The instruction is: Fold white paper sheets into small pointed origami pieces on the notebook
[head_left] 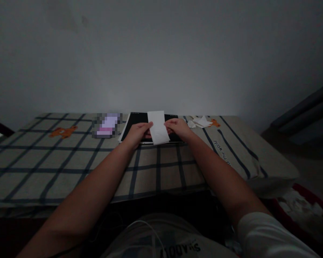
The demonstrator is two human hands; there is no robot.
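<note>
A white strip of paper is held up between my two hands, its long side running away from me. My left hand pinches its left edge between thumb and fingers. At the right edge my right hand grips it in the same way. Under the paper lies a black-covered notebook with punched holes along its far edge and white pages showing at its left side. Some loose, folded white paper pieces rest on the cloth to the right of the notebook.
A checked tablecloth with orange bear prints covers the table. A pixelated, purple-pink object lies left of the notebook. Behind the table stands a plain wall. At lower right, a red container holds crumpled white stuff.
</note>
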